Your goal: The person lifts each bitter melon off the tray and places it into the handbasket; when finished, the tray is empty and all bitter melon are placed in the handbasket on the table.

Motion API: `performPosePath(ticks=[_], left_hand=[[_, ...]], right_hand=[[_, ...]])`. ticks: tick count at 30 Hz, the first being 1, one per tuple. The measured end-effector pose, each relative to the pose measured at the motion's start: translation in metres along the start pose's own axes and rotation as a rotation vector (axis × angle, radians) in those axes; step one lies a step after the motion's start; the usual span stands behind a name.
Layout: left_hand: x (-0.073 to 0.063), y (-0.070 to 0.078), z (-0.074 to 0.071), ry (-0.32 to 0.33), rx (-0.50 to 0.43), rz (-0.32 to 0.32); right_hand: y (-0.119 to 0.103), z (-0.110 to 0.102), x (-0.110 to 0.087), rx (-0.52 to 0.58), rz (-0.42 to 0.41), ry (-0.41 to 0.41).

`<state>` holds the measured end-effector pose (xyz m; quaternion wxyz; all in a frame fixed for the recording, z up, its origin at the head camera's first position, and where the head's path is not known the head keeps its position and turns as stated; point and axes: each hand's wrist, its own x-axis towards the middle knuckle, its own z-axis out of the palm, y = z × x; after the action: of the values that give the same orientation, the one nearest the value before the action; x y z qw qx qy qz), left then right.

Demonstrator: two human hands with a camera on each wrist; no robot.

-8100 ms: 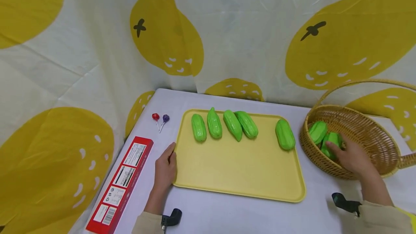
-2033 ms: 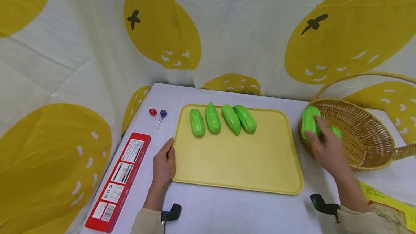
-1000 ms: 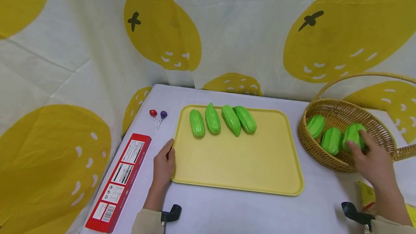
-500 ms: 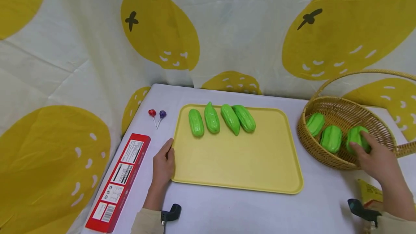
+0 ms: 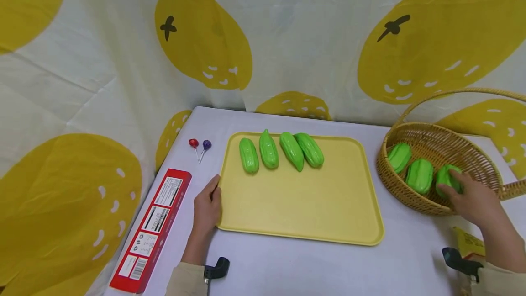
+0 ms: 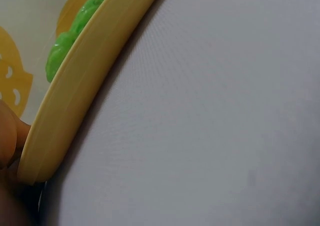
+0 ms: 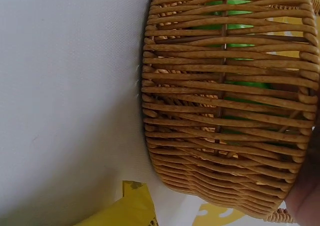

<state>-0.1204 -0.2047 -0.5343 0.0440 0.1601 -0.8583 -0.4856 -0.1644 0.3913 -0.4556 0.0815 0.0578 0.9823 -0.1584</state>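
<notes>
At the left edge of a yellow tray (image 5: 300, 209), my left hand (image 5: 207, 208) grips the rim. Several glossy, ribbed green toy fruits (image 5: 269, 150) lie along the tray's far side. My right hand (image 5: 476, 201) reaches over the near rim of a wicker basket (image 5: 404, 201) and holds a ribbed green toy fruit (image 5: 444, 181) between thumb and fingers, low inside. Two more green toy fruits (image 5: 420, 176) sit to its left in the basket. The right wrist view shows the basket's woven side (image 7: 225, 95), which mostly hides the fruit and fingers.
A red lollipop (image 5: 194, 143) and a purple lollipop (image 5: 207, 144) lie left of the tray. Nearer stands a long red box (image 5: 152, 229) with labels. A yellow packet (image 5: 468, 243) lies in front of the basket, partly behind the right forearm. A lemon-patterned cloth hangs behind.
A lone fruit at the tray's right end is gone. My right hand moved rightward within the basket and lowered the third fruit beside the other two. My left hand stayed on the tray.
</notes>
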Motion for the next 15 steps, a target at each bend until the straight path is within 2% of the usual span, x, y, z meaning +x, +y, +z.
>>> performPosePath(ticks=[9,15], left_hand=[[0.0003,-0.0012,0.0009,-0.003,-0.007,-0.012],[0.0008,-0.0013,0.0007,0.001,-0.017,-0.019]], right_hand=[[0.0038,0.0022,0.0047,-0.067,-0.038,-0.014],[0.0035,0.0024,0.0068,-0.065,-0.031,-0.024]])
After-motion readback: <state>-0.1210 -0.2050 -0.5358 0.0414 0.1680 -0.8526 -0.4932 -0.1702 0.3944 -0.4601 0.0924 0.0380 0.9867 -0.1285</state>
